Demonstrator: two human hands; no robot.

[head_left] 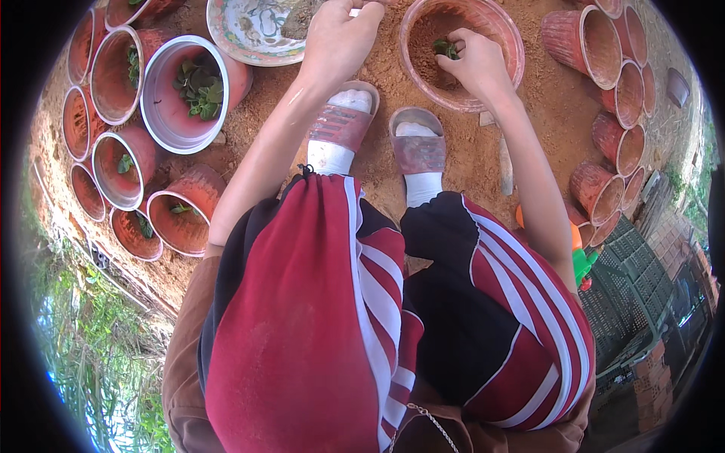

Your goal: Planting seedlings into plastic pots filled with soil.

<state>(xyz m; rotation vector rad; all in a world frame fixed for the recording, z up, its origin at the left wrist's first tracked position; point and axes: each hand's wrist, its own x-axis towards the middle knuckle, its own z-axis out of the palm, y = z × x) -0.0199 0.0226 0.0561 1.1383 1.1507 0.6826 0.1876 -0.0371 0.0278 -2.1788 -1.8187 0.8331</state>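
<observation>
My right hand (477, 66) reaches into a wide terracotta-coloured pot (516, 57) with reddish soil inside. Its thumb and fingers pinch a small green seedling (445, 49) over that soil. My left hand (343, 34) is at the top edge between this pot and a patterned enamel basin (221, 34). Its fingers are closed and partly cut off by the edge; a bit of white shows at them, too small to name. In the basin lies a brownish lump (297, 21), partly behind my left hand.
A large pale-rimmed pot (240, 72) full of leafy seedlings stands left, among several smaller pots (127, 167), some planted. More reddish pots (600, 49) lie on their sides at right. A flat-bladed tool (506, 166) lies near my right forearm, beyond it a green crate (623, 291).
</observation>
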